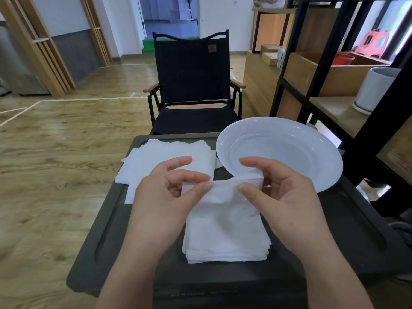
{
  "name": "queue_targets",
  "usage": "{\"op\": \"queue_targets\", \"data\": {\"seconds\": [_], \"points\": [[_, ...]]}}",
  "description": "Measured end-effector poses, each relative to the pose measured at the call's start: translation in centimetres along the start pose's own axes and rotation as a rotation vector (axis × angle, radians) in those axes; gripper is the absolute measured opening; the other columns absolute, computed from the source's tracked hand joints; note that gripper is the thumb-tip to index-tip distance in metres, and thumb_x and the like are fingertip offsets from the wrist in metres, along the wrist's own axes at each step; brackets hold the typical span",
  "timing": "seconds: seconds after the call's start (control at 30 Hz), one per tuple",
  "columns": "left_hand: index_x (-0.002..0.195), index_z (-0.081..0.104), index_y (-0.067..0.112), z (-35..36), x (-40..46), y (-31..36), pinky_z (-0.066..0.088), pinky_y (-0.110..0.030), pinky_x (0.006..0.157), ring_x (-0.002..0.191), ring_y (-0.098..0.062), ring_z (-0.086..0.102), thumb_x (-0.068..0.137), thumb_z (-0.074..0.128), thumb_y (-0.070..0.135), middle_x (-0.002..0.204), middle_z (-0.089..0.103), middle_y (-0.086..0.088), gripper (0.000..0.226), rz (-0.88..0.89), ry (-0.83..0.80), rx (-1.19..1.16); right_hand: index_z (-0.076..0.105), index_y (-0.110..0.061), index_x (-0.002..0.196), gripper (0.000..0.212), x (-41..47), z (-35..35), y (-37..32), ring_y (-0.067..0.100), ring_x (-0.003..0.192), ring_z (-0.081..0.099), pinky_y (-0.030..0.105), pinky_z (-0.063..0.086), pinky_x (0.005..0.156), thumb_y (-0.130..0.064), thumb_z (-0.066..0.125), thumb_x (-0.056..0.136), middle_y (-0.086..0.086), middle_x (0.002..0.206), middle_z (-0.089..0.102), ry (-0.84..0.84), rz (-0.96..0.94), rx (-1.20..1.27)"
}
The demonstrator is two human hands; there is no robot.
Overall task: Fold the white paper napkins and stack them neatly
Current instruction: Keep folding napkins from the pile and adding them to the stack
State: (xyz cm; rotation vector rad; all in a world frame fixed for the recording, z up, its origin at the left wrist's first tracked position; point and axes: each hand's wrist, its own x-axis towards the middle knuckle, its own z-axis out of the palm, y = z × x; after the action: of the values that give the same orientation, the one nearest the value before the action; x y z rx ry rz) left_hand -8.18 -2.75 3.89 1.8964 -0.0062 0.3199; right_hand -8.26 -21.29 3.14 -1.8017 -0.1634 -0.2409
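Both hands hold one white paper napkin (225, 197) up by its folded top edge, the left hand (165, 192) and right hand (281, 190) each pinching a corner, above the folded stack (225, 244) on the dark table (334, 230). Unfolded napkins (169, 157) lie behind. It looks limp, feather-light and probably tears easily; corners seem the safest hold.
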Motion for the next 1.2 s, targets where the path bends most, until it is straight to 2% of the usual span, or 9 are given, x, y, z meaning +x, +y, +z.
{"op": "queue_targets", "data": {"seconds": [0.07,0.23,0.33,0.4,0.57,0.7,0.8,0.97,1.2], "points": [[0.073,0.075,0.043,-0.2,0.0,0.1,0.041,-0.007,0.069,0.076,0.006,0.058,0.071,0.078,0.035,0.117,0.055,0.032,0.008,0.035,0.026,0.064,0.069,-0.053,0.102,0.037,-0.1,-0.1,0.2,0.004,0.093,0.063,0.021,0.055,0.082,-0.027,0.079,0.077,-0.022,0.098,0.065,-0.016,-0.010,-0.079],[0.087,0.063,0.044,-0.6,-0.3,0.4,0.035,-0.013,0.084,0.121,0.013,0.035,0.077,0.068,0.055,0.121,0.047,0.034,0.015,0.155,-0.005,0.176,0.073,-0.050,0.079,0.016,0.0,-0.2,0.0,0.003,0.077,0.058,0.011,0.047,0.068,-0.034,0.077,0.077,-0.015,0.090,0.054,0.006,-0.026,-0.154],[0.102,0.060,0.038,-0.9,-0.4,0.8,0.049,-0.023,0.079,0.102,-0.004,0.063,0.074,0.074,0.049,0.108,0.068,0.021,0.032,-0.006,-0.133,-0.034,0.076,-0.034,0.081,0.004,0.0,-0.4,-0.3,0.006,0.084,0.068,0.018,0.055,0.070,-0.032,0.073,0.080,-0.013,0.094,0.067,0.020,0.029,0.015],[0.092,0.070,0.027,-1.0,-0.5,1.0,0.055,-0.028,0.075,0.084,-0.015,0.072,0.078,0.070,0.041,0.090,0.076,0.007,0.019,-0.104,-0.156,-0.117,0.077,-0.028,0.086,0.011,-0.1,-0.6,-0.6,0.004,0.085,0.072,0.016,0.056,0.069,-0.026,0.067,0.087,-0.011,0.090,0.076,0.007,0.072,0.123],[0.078,0.078,0.019,-1.3,-0.6,1.0,0.045,-0.026,0.067,0.058,-0.003,0.066,0.090,0.062,0.030,0.068,0.075,0.006,0.023,-0.297,-0.132,-0.113,0.079,-0.021,0.088,0.022,-0.2,-1.0,-0.6,0.013,0.082,0.076,0.031,0.055,0.078,-0.026,0.060,0.095,-0.003,0.086,0.079,-0.079,0.276,0.158],[0.069,0.076,0.020,-1.2,-0.5,0.2,0.045,-0.026,0.066,0.051,-0.005,0.057,0.088,0.064,0.035,0.057,0.070,0.002,0.027,-0.379,-0.228,0.139,0.061,0.007,0.080,0.053,0.2,-1.1,1.3,0.025,0.055,0.051,0.026,0.038,0.059,-0.045,0.064,0.087,0.010,0.062,0.059,-0.090,0.347,-0.152],[0.065,0.073,0.019,-0.9,-0.2,-0.7,0.045,-0.025,0.060,0.043,0.000,0.056,0.084,0.069,0.036,0.049,0.066,0.005,0.026,-0.430,-0.211,0.300,0.042,-0.008,0.057,0.052,0.4,-0.5,1.8,0.012,0.047,0.027,0.021,0.023,0.045,-0.043,0.068,0.084,0.001,0.054,0.031,-0.049,0.407,-0.365],[0.066,0.070,0.016,-0.5,0.1,-2.1,0.051,-0.030,0.060,0.059,-0.016,0.064,0.075,0.076,0.038,0.060,0.069,-0.001,0.025,-0.488,-0.199,0.481,0.051,-0.012,0.055,0.045,0.6,0.3,2.4,0.011,0.045,0.043,0.022,0.037,0.046,-0.043,0.078,0.072,-0.005,0.052,0.049,-0.014,0.460,-0.535],[0.096,0.061,0.025,-0.3,1.1,-3.1,0.038,-0.028,0.067,0.089,-0.016,0.057,0.089,0.063,0.026,0.091,0.065,0.011,0.008,-0.056,0.323,0.682,0.058,-0.016,0.060,0.031,0.5,0.3,1.4,0.007,0.043,0.047,0.020,0.038,0.048,-0.032,0.083,0.070,-0.005,0.050,0.054,0.157,0.288,-0.444]]}}
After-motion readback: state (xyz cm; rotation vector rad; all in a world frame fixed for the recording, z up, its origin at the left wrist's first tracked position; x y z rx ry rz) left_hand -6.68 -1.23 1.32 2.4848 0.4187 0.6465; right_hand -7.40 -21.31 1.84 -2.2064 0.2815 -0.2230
